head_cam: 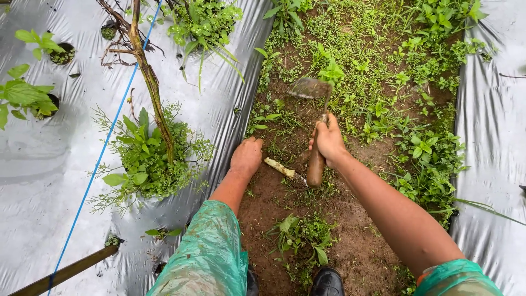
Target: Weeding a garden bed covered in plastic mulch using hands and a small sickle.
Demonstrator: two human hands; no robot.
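Observation:
My right hand (329,141) grips the wooden handle of a small hand hoe (316,164). Its metal blade (309,87) is raised and blurred above the weedy soil. My left hand (246,156) rests fist-like on the bare brown soil beside the plastic edge, fingers curled under; whether it holds anything is hidden. A pale cut stalk piece (280,168) lies on the ground between the two hands. Both forearms come out of green plastic sleeves (211,257).
Silver plastic mulch sheets (49,181) flank the soil furrow on both sides. A woody plant stem (150,82) with weeds at its base stands at the left, next to a blue string (98,159). Low green weeds (394,82) cover the furrow ahead. A black boot (327,282) is below.

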